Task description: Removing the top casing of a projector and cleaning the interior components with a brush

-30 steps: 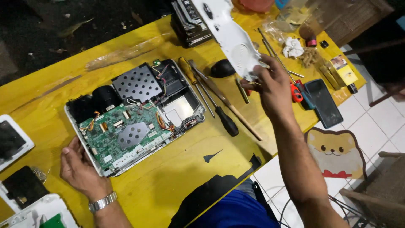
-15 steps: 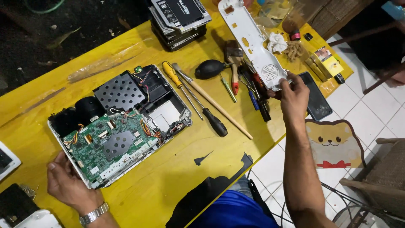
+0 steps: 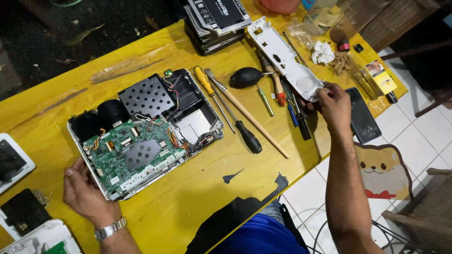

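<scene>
While the left hand (image 3: 84,190) rests flat, fingers loosely apart, against the near corner of the opened device (image 3: 146,134), the right hand (image 3: 335,106) pinches the near end of a white panel (image 3: 286,59), fingers closed on it beside its round grille. Green board (image 3: 129,150) and perforated plate (image 3: 147,96): inside the device, just beyond the left hand. Screwdrivers (image 3: 235,117), brush (image 3: 252,117), black blower (image 3: 247,76): left of the right hand, on the yellow table (image 3: 188,202). Dark phone (image 3: 363,115): just right of that hand. Stacked drives (image 3: 216,16): well beyond it.
</scene>
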